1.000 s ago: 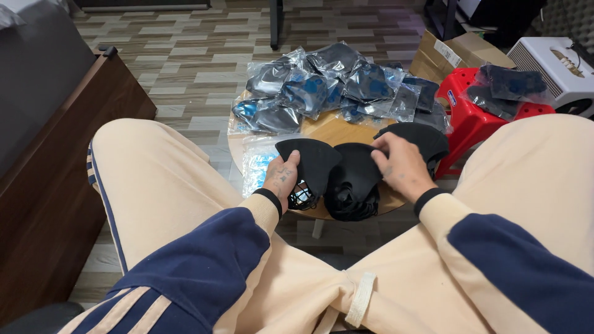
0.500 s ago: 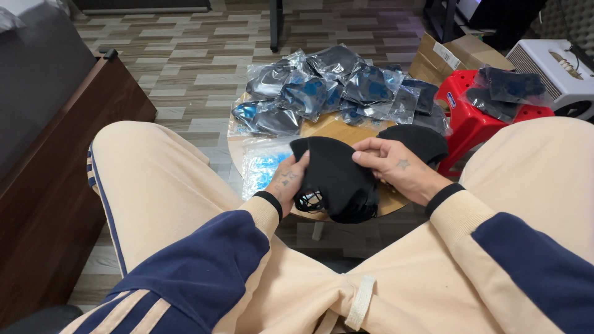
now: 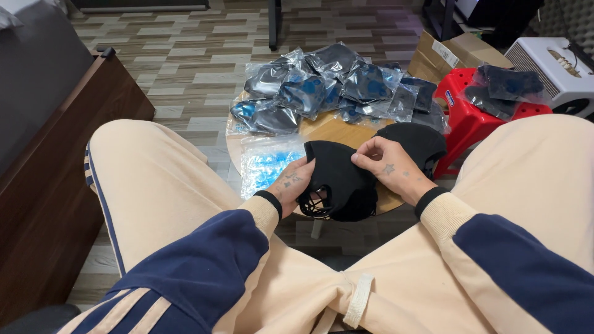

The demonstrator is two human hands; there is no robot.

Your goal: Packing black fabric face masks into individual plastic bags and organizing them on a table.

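Observation:
I hold a folded black fabric mask (image 3: 340, 179) over the near edge of a small round wooden table (image 3: 328, 131). My left hand (image 3: 292, 185) grips its left side, with the ear loops bunched under my fingers. My right hand (image 3: 390, 166) pinches the top edge on the right. More loose black masks (image 3: 416, 141) lie stacked on the table just behind my right hand. A flat clear plastic bag with blue print (image 3: 267, 162) lies on the table to the left of my left hand.
Several bagged black masks (image 3: 322, 89) are heaped at the table's far side. A red plastic stool (image 3: 473, 120) at right carries more bagged masks, beside a cardboard box (image 3: 448, 54) and a white appliance (image 3: 557, 67). A dark wooden cabinet (image 3: 55, 185) stands left.
The mask was spread open flat between both hands; my right hand has swung its right half over to the left, so it is now folded in two.

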